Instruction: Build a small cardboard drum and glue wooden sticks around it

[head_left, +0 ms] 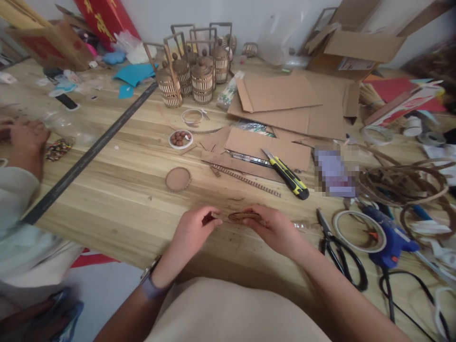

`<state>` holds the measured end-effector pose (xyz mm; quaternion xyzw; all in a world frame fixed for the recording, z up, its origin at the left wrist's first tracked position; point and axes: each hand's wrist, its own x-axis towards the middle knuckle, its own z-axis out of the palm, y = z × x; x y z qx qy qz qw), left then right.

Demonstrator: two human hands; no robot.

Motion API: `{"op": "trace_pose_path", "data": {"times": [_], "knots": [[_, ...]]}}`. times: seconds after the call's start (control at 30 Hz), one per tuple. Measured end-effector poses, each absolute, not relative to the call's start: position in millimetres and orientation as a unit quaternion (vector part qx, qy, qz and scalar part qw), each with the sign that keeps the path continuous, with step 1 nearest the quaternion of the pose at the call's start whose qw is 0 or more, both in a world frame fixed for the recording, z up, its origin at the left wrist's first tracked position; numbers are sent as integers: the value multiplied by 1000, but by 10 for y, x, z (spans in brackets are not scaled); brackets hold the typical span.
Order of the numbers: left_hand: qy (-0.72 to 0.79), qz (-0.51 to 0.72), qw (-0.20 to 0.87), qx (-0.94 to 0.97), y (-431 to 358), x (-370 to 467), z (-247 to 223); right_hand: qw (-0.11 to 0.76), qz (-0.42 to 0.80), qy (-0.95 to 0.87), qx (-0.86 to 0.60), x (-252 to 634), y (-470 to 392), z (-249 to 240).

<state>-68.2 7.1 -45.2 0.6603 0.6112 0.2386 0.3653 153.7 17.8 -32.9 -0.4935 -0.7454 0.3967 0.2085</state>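
Over the front of the wooden table, my right hand [270, 225] pinches a small round cardboard disc [242, 216] by its right side. My left hand [199, 223] is just to the left, thumb and fingertips brought together. Whatever those fingertips hold, if anything, is too small to make out. Beyond my hands lies a round cardboard lid [178, 179] with a ridged rim. A strip of corrugated cardboard [249, 180] stretches across the table near a yellow and black utility knife [287, 175], which rests partly on cut cardboard [267, 145].
Several small lidded bamboo baskets [202, 83] with tall handles stand at the back. A dish of brown beads [180, 139] sits mid-table. Scissors [342, 251], a tape roll [359, 231] and a blue glue gun [386, 232] lie right. A co-worker's hands [28, 135] are at left.
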Motion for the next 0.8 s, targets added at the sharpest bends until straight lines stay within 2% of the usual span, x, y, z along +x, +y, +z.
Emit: {"op": "trace_pose_path", "data": {"times": [0.57,0.8], "knots": [[589,255,314,700,46,-668,-462,189,363,-782,-469,1501,168,-395],[578,265,313,705,41,-647,-439,209,304,-819,-440,1478,185,-394]]}}
